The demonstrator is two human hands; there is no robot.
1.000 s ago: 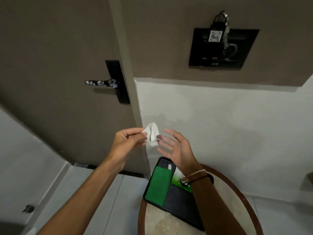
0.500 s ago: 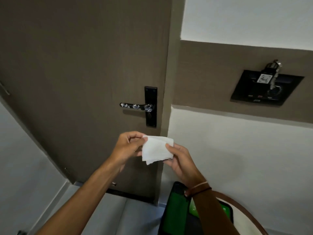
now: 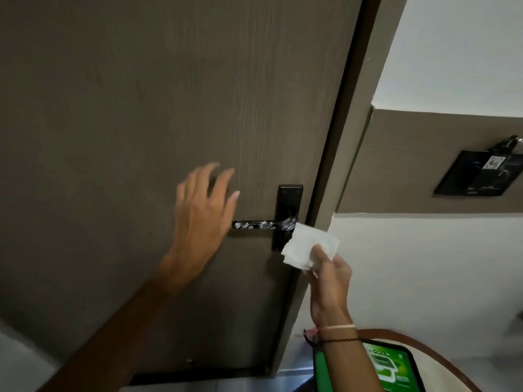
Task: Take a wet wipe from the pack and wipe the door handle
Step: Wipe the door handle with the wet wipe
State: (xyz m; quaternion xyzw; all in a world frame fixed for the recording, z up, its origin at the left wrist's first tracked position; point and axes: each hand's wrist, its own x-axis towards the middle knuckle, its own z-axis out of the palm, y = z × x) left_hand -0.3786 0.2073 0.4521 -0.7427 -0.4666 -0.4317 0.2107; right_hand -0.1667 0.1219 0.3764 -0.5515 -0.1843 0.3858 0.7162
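Note:
A shiny metal lever door handle [image 3: 259,224] on a black backplate [image 3: 288,205] sticks out of the brown door [image 3: 141,108]. My right hand [image 3: 329,281] is shut on a folded white wet wipe [image 3: 307,246], held just below and right of the handle's pivot, its top corner touching or nearly touching the lever's base. My left hand [image 3: 202,219] is open with fingers spread, raised in front of the door just left of the lever's free end. The green wet wipe pack [image 3: 396,366] lies on a round table at the bottom right.
The round table's brown rim [image 3: 424,342] curves along the bottom right. A black wall panel [image 3: 478,176] with a key tag hangs on the wall at the right. The door frame [image 3: 336,165] runs diagonally between the door and the white wall.
My left hand has let go of the wipe and risen toward the lever's free end. The right hand now holds the wipe alone and has lifted it to the handle. The view came closer to the door.

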